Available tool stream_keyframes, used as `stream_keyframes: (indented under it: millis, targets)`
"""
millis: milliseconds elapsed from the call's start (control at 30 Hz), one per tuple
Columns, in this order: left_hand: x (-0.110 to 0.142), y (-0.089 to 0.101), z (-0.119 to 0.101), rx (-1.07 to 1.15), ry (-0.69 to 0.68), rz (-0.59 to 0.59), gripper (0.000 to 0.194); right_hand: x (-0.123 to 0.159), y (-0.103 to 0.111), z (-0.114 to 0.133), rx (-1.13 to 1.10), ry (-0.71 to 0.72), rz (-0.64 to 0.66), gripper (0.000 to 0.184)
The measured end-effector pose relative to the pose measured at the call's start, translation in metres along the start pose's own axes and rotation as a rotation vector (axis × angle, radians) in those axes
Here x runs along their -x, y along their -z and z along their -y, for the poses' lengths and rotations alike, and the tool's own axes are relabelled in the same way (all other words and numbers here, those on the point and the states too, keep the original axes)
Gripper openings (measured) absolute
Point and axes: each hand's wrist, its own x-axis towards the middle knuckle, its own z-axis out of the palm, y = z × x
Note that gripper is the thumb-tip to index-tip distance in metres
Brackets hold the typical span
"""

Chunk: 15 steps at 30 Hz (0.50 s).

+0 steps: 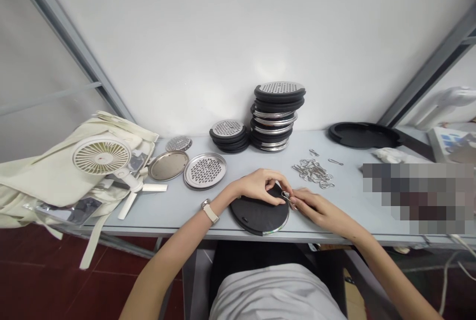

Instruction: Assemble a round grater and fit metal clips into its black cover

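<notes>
A round black disc (256, 213) with a shiny metal rim lies at the table's front edge. My left hand (262, 186) rests on it, thumb on top and fingers curled over its right edge. At that edge is a small wire clip (287, 197), shaped like a loop. My right hand (314, 207) pinches the clip from the right. Fingertips partly cover how the clip meets the disc. Beyond my right hand lies a loose pile of similar wire clips (312, 170).
Behind stand a tall stack of black and metal discs (277, 117) and a shorter stack (228, 136). To the left are a perforated metal plate (205, 170), a plain metal plate (168, 165), a white fan (102, 156) and a cream bag (48, 161). A black tray (362, 135) sits back right.
</notes>
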Motion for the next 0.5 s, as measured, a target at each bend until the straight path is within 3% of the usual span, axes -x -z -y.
stream_keyframes:
  millis: [267, 500]
  targets:
    - [-0.0002, -0.0001, -0.0004, 0.007, 0.055, -0.002, 0.028, -0.0048, -0.0038, 0.0071, 0.06, -0.051, -0.046, 0.04]
    - [0.0001, 0.0003, -0.0056, 0.036, 0.128, 0.019, 0.029, -0.002, -0.0012, 0.0044, 0.022, -0.019, -0.004, 0.037]
